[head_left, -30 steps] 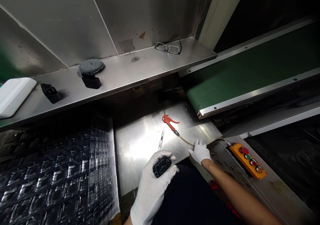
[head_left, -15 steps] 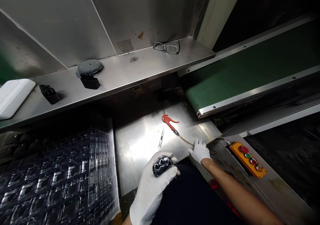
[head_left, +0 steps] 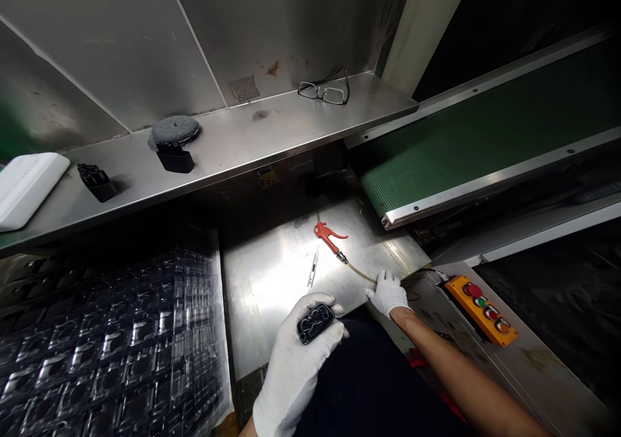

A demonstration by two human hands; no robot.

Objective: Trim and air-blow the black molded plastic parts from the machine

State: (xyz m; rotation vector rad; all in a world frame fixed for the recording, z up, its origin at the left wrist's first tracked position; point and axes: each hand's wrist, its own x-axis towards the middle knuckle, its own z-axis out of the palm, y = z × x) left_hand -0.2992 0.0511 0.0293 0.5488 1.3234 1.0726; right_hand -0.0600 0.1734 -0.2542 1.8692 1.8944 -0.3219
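Note:
My left hand (head_left: 299, 353), in a white glove, is closed around a small glossy black moulded plastic part (head_left: 315, 323). Round openings in the part's face are turned up toward me. My right hand (head_left: 388, 293), also gloved, lies with its fingers stretched out over the right front edge of the metal worktable (head_left: 272, 262). A thin yellowish hose (head_left: 359, 271) runs up to its fingertips and is hidden beyond them. That hose joins a red air blow gun (head_left: 330, 235) lying on the table. Beside the gun lies a slim silver knife-like tool (head_left: 313, 267).
Stacked clear plastic trays (head_left: 111, 359) fill the left side. On the metal shelf (head_left: 262, 133) sit eyeglasses (head_left: 327, 93), a grey pad (head_left: 174, 130), black parts (head_left: 97, 181) and a white box (head_left: 29, 188). A green conveyor (head_left: 466, 146) and yellow button box (head_left: 482, 311) stand at right.
The black part has tilted slightly in my left hand, so its face reflects less light. My right hand stays in place.

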